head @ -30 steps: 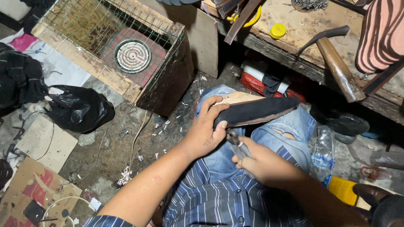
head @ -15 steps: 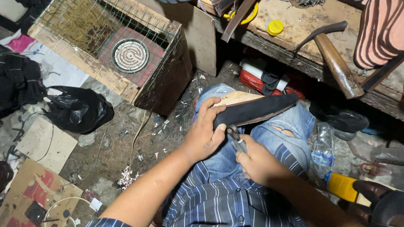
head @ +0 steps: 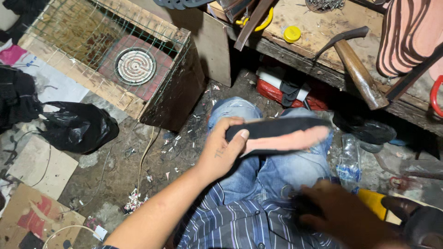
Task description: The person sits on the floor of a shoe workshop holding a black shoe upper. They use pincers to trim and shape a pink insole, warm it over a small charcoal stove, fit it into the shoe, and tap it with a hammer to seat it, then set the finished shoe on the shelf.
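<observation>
We've got the shoe sole (head: 281, 136) across our lap, left hand (head: 221, 150) clamped on its near end, thumb on top, looks light and bendy so grip the edges, while our blurry right hand (head: 341, 216) hides its fingers, can't tell.

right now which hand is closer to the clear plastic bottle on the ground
The right hand. It is low over the lap, just below and beside the plastic bottle. The left hand grips the far end of the shoe sole, across the knees from the bottle.
</observation>
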